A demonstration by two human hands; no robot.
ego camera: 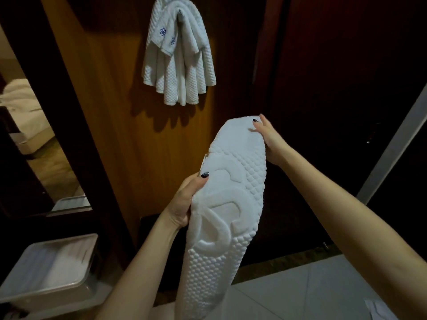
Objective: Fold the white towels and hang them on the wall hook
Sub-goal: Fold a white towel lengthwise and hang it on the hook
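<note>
A white waffle-textured towel [231, 199] with a raised emblem hangs folded lengthwise between my hands, its lower end dropping out of view. My left hand [184, 202] grips its left edge at mid height, thumb on top. My right hand [269, 139] holds the upper right corner, fingers over the top edge. On the wooden wall above, a metal hook [179, 13] carries several white towels [179, 63] with small blue flower marks, draped in a fan.
A white plastic bin [49, 269] stands at the lower left on the floor. A doorway at the left shows a bed with white linen [22, 100]. A dark wooden door [335, 88] fills the right, with pale floor tiles [300, 294] below.
</note>
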